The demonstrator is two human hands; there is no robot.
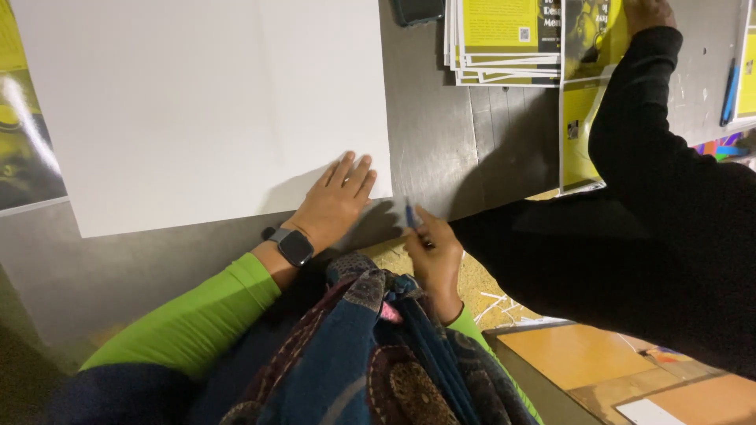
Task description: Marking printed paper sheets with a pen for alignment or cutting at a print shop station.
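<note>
Head view, looking down: left hand [335,201] pressed flat on the lower right corner of a large white sheet [205,102], fingers [352,173] spread wide and holding nothing, only pinning the paper to the grey table [429,134]. Smartwatch [294,245] on that wrist, bright green sleeve [197,323] behind it. Right hand [435,256] just beside, fingers curled narrow around a small blue knife or pen [410,214], exact kind too small to tell; tip set close to the sheet's bottom corner, just past the left fingertips. Whether tip touched paper: cannot tell.

Beyond the fingertips, at the far edge of the table, a stack of yellow-and-black leaflets [504,39], with one more leaflet [579,134] lying singly nearer. Co-worker's black sleeve [654,165] stretched across from the right, that person's hand [647,12] resting on the printed pile. Patterned blue scarf [370,346] hanging below the wrists.

Judged from the layout: sheet laid out and held steady, tool brought to the corner, no cut line or mark visible on the white surface, so work on this sheet seemingly only at its start.
</note>
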